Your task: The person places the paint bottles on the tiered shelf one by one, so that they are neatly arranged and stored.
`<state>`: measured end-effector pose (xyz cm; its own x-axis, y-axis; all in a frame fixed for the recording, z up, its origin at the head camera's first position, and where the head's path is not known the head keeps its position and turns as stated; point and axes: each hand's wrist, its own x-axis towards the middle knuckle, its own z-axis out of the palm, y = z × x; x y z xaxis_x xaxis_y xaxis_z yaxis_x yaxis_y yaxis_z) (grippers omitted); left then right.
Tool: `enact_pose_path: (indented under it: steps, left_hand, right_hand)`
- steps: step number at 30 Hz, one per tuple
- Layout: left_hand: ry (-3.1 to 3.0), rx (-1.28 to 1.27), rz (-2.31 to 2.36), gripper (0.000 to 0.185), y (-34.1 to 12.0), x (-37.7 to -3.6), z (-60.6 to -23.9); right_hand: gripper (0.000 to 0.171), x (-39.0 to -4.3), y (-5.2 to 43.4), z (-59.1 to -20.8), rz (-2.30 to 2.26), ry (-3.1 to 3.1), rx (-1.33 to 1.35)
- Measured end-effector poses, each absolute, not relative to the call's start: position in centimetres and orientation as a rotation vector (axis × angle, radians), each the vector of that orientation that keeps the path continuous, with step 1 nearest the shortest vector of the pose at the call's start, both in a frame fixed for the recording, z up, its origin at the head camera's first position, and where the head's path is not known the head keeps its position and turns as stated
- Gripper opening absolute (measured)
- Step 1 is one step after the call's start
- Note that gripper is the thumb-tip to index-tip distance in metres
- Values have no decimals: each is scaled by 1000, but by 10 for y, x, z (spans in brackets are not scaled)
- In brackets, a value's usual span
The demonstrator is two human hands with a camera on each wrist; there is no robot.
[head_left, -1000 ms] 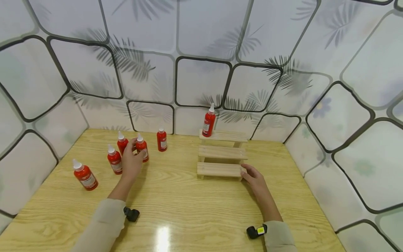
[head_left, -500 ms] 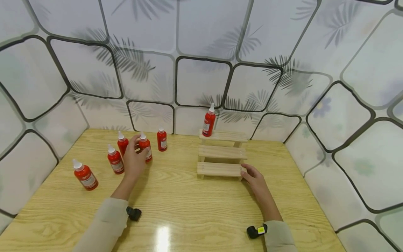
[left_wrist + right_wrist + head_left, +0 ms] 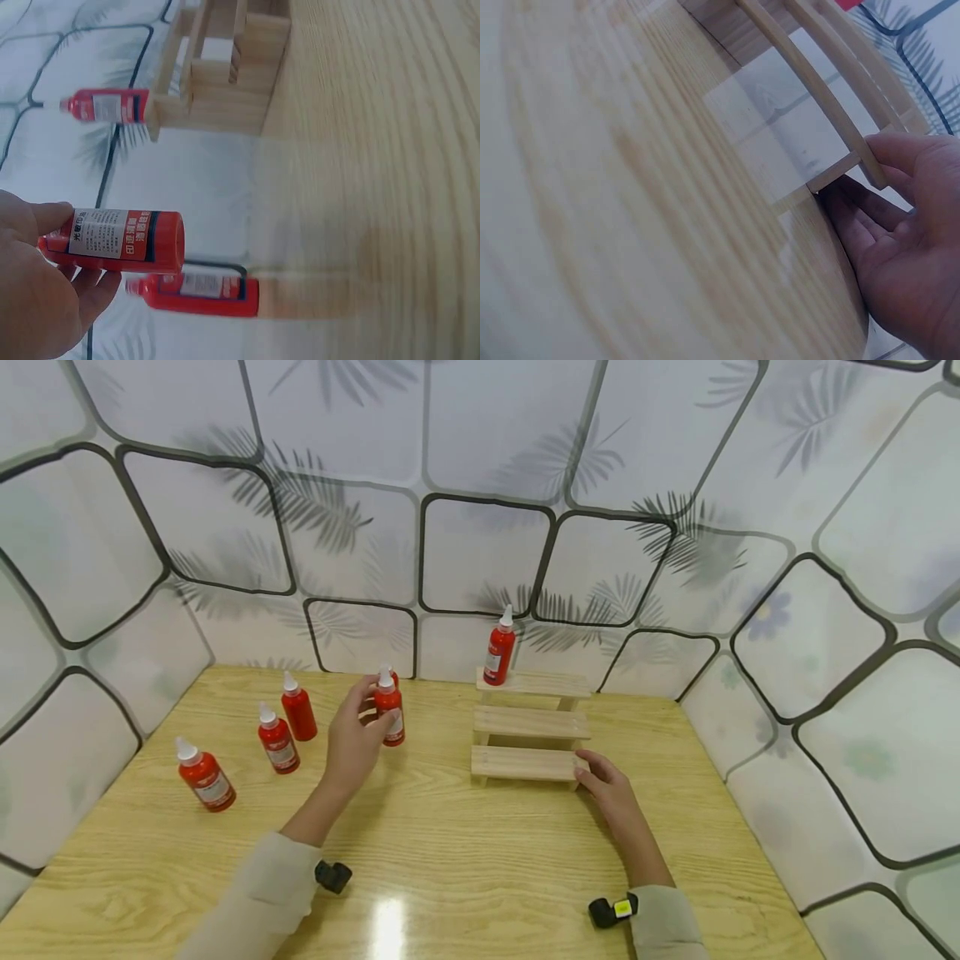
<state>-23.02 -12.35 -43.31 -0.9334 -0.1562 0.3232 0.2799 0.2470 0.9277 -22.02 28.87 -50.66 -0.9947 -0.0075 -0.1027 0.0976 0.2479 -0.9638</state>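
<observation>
- Fingers of the left hand (image 3: 358,739) curl round a red bottle (image 3: 389,717) in the head view, holding it upright above the table (image 3: 450,852), left of the wooden step rack (image 3: 528,727). The right hand (image 3: 611,785) rests at the bottom step's right end, fingers loosely bent on it. A second bottle (image 3: 499,647) stands on the top step; three more bottles (image 3: 279,747) stand on the table to the left, and another is mostly hidden behind the held one.
- Left wrist view: thumb and fingers (image 3: 56,217) wrap the held bottle's upper part, and its printed label (image 3: 112,238) shows here. Just beyond it stands the hidden bottle (image 3: 193,294), and further off the rack with its own bottle.
- Right wrist view: fingers (image 3: 900,154) touch the end of the lowest slat (image 3: 817,97), thumb beneath by the leg, gripping lightly; most of the rack is out of frame.
</observation>
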Motion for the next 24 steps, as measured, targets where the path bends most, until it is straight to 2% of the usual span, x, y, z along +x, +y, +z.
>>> enact_pose_path:
  steps: [17, 24]
  left_hand:
    - [-2250, -521, -1611, 56, -23, -249, -403]
    - [-2304, -585, -1626, 57, 16, -265, -388]
  right_hand:
    - [54, -220, 289, -505, -1858, 2414, 95]
    - [56, -220, 290, -505, -1838, 2425, 89]
